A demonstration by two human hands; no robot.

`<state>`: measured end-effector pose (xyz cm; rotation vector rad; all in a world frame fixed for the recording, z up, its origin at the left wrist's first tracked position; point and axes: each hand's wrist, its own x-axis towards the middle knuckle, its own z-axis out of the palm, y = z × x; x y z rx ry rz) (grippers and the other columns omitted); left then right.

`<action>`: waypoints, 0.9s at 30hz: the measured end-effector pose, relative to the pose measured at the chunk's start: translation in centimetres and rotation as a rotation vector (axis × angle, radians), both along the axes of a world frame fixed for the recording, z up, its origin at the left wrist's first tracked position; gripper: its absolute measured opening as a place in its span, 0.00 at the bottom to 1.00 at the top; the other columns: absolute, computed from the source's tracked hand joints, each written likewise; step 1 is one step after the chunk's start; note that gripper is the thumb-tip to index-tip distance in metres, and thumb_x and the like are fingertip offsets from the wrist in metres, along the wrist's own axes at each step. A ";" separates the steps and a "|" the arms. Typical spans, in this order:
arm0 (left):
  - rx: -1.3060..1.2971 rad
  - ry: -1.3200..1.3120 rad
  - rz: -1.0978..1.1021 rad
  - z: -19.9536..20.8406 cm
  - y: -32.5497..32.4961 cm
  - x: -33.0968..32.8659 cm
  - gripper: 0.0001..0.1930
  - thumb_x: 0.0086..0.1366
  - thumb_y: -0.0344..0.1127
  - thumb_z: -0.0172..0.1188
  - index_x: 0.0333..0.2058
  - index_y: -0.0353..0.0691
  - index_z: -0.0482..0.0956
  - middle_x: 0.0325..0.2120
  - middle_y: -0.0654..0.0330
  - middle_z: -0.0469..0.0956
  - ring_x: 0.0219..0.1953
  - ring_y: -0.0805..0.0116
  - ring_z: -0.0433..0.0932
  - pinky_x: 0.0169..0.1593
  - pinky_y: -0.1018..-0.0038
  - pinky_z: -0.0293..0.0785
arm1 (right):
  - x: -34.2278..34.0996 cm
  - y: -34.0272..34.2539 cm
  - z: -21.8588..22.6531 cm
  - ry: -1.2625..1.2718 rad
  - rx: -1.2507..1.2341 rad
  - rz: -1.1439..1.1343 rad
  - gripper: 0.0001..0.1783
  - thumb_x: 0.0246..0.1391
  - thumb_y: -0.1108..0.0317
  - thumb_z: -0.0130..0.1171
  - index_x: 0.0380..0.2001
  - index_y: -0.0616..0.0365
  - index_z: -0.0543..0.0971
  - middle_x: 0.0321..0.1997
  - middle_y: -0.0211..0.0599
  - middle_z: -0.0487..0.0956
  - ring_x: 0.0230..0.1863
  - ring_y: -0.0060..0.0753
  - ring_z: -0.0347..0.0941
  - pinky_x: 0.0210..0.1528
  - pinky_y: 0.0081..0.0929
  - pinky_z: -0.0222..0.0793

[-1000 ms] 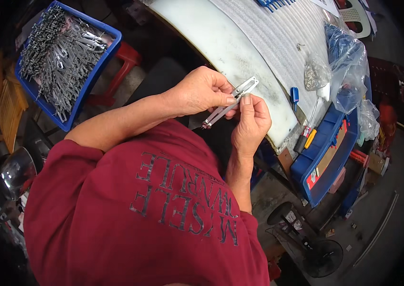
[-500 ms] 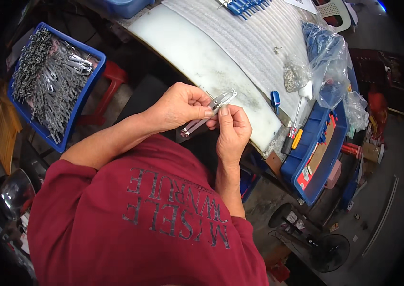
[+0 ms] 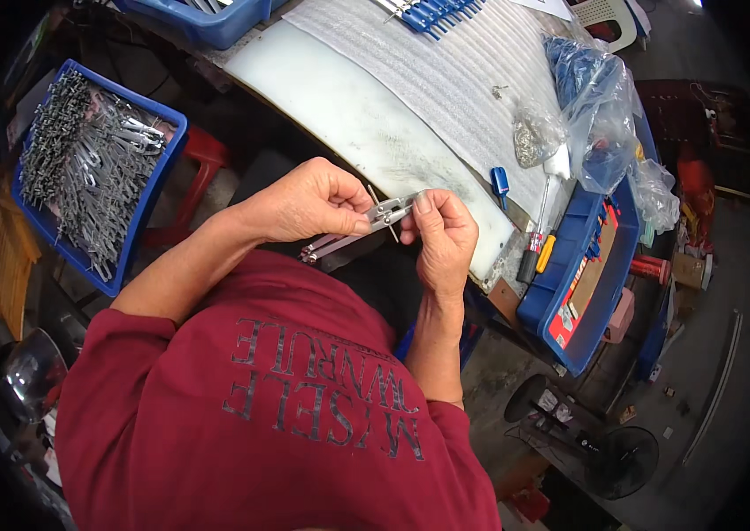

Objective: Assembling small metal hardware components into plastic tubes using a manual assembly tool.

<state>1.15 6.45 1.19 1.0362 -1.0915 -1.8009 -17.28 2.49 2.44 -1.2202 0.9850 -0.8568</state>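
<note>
Close in front of my chest, both hands hold a silver metal piece that looks like a folding multi-tool [image 3: 385,214]. Its slim parts stick out crosswise, and its long handles [image 3: 330,246] slant down beneath my left hand. My left hand [image 3: 322,205] pinches it between thumb and fingers on the left. On the other side my right hand [image 3: 444,232] grips its end, thumb on top. The fingers partly cover the piece, so its exact shape is hard to make out. Just beyond the hands lies the bench's white worktop [image 3: 304,80].
To the left, a blue tray [image 3: 182,133] is heaped with similar metal pieces, beside a red stool [image 3: 205,164]. White foam sheet [image 3: 428,88] covers part of the bench, bearing blue-handled pieces [image 3: 441,16] and clear bags [image 3: 600,115]. Screwdrivers [image 3: 529,258] lie near a blue bin [image 3: 583,354].
The metal piece has turned flatter, and its slim parts now stand out crosswise. My hands have moved slightly apart. The whole view has shifted a little.
</note>
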 end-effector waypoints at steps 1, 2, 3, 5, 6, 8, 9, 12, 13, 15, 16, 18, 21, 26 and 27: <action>0.001 -0.001 0.000 -0.3 0.0 0.1 0.07 0.52 0.30 0.59 0.28 0.32 0.76 0.16 0.69 0.71 0.18 0.86 0.65 0.22 0.86 0.62 | 0.0 0.0 0.0 -0.001 0.001 0.000 0.08 0.52 0.68 0.52 0.26 0.63 0.71 0.18 0.31 0.71 0.16 0.17 0.63 0.19 0.12 0.59; -0.028 0.006 -0.014 -0.6 0.0 0.0 0.07 0.52 0.30 0.59 0.28 0.32 0.76 0.16 0.69 0.71 0.17 0.86 0.64 0.22 0.87 0.61 | 0.0 -0.1 0.1 0.012 0.022 0.015 0.08 0.52 0.68 0.53 0.26 0.63 0.72 0.18 0.31 0.71 0.15 0.16 0.62 0.18 0.12 0.58; -0.057 0.013 -0.028 -0.7 0.0 0.0 0.07 0.52 0.30 0.59 0.28 0.32 0.76 0.15 0.69 0.71 0.17 0.86 0.64 0.21 0.87 0.61 | 0.0 -0.1 0.1 0.026 0.044 0.030 0.08 0.51 0.68 0.54 0.25 0.63 0.72 0.17 0.30 0.71 0.15 0.15 0.62 0.18 0.11 0.57; 0.025 0.017 -0.040 0.1 0.0 0.1 0.07 0.53 0.29 0.58 0.29 0.31 0.75 0.18 0.67 0.71 0.19 0.85 0.66 0.23 0.86 0.63 | 0.1 0.0 0.2 0.041 0.028 -0.001 0.08 0.51 0.68 0.54 0.25 0.62 0.72 0.17 0.29 0.70 0.15 0.15 0.61 0.17 0.10 0.57; 0.108 0.021 -0.051 0.5 0.1 0.1 0.07 0.54 0.29 0.58 0.30 0.30 0.74 0.20 0.66 0.72 0.21 0.84 0.68 0.25 0.86 0.64 | 0.1 0.1 0.2 0.055 0.012 -0.031 0.08 0.50 0.68 0.55 0.24 0.62 0.72 0.16 0.29 0.70 0.14 0.14 0.61 0.17 0.10 0.56; 0.030 0.015 0.037 -0.4 0.4 -1.0 0.08 0.53 0.28 0.58 0.31 0.30 0.74 0.21 0.64 0.72 0.21 0.81 0.68 0.25 0.84 0.64 | 0.3 0.2 0.0 0.051 -0.006 -0.071 0.08 0.50 0.69 0.55 0.23 0.61 0.72 0.16 0.28 0.70 0.14 0.14 0.60 0.16 0.10 0.55; -0.047 0.010 0.124 -0.6 0.6 -1.4 0.08 0.53 0.28 0.58 0.31 0.30 0.74 0.21 0.63 0.72 0.22 0.79 0.69 0.25 0.82 0.64 | 0.4 0.3 -0.2 0.047 -0.023 -0.111 0.08 0.50 0.69 0.55 0.23 0.61 0.71 0.15 0.28 0.69 0.13 0.13 0.59 0.16 0.10 0.54; -0.517 -0.580 0.214 0.2 0.9 -2.0 0.11 0.50 0.27 0.59 0.34 0.31 0.73 0.22 0.57 0.71 0.22 0.69 0.70 0.25 0.77 0.64 | 0.6 0.6 -0.6 0.026 -0.066 -0.174 0.08 0.51 0.69 0.54 0.22 0.60 0.71 0.14 0.27 0.69 0.13 0.13 0.59 0.15 0.10 0.53; -0.624 -0.579 0.322 -0.2 1.0 -2.5 0.14 0.48 0.26 0.59 0.36 0.33 0.71 0.22 0.53 0.69 0.23 0.59 0.70 0.25 0.73 0.65 | 0.7 0.7 -0.7 0.026 -0.066 -0.176 0.08 0.51 0.69 0.54 0.22 0.60 0.71 0.14 0.27 0.69 0.13 0.13 0.59 0.15 0.10 0.53; -0.694 -0.659 0.356 -0.6 0.9 -2.8 0.14 0.48 0.27 0.59 0.35 0.33 0.71 0.22 0.54 0.69 0.22 0.58 0.70 0.25 0.72 0.65 | 0.9 0.8 -0.9 0.005 -0.095 -0.233 0.08 0.51 0.69 0.54 0.22 0.60 0.71 0.14 0.27 0.69 0.13 0.13 0.58 0.15 0.10 0.53; -0.763 -0.739 0.390 -0.7 0.9 -2.9 0.13 0.49 0.27 0.59 0.35 0.33 0.70 0.22 0.54 0.69 0.22 0.57 0.71 0.24 0.71 0.65 | 1.0 0.8 -1.1 0.004 -0.094 -0.233 0.08 0.51 0.69 0.54 0.22 0.60 0.71 0.14 0.27 0.69 0.13 0.13 0.58 0.15 0.10 0.53; -0.825 -0.832 0.400 -0.2 1.1 -3.2 0.13 0.49 0.27 0.58 0.34 0.34 0.70 0.21 0.55 0.68 0.22 0.57 0.70 0.23 0.70 0.65 | 1.2 1.0 -1.0 -0.027 -0.115 -0.282 0.08 0.51 0.70 0.54 0.21 0.60 0.70 0.13 0.27 0.68 0.12 0.13 0.58 0.14 0.10 0.52; -0.922 -0.969 0.397 -0.2 0.9 -3.3 0.12 0.49 0.27 0.58 0.34 0.34 0.69 0.19 0.56 0.67 0.20 0.59 0.70 0.22 0.69 0.65 | 1.4 0.9 -0.9 -0.040 -0.122 -0.325 0.08 0.51 0.70 0.54 0.21 0.60 0.70 0.13 0.28 0.68 0.12 0.13 0.57 0.14 0.10 0.52; -1.014 -1.022 0.378 -0.2 0.6 -2.8 0.12 0.49 0.28 0.57 0.33 0.33 0.69 0.17 0.56 0.66 0.18 0.61 0.69 0.20 0.70 0.64 | 0.8 1.1 -0.5 -0.035 -0.088 -0.258 0.09 0.52 0.69 0.52 0.21 0.60 0.70 0.14 0.27 0.68 0.13 0.13 0.57 0.15 0.10 0.52; -1.021 -1.000 0.383 -0.2 0.6 -2.8 0.11 0.49 0.28 0.57 0.33 0.33 0.69 0.17 0.57 0.65 0.17 0.61 0.68 0.20 0.71 0.64 | 0.7 1.1 -0.2 -0.020 -0.061 -0.219 0.09 0.53 0.69 0.51 0.22 0.60 0.70 0.15 0.26 0.68 0.15 0.12 0.58 0.17 0.09 0.53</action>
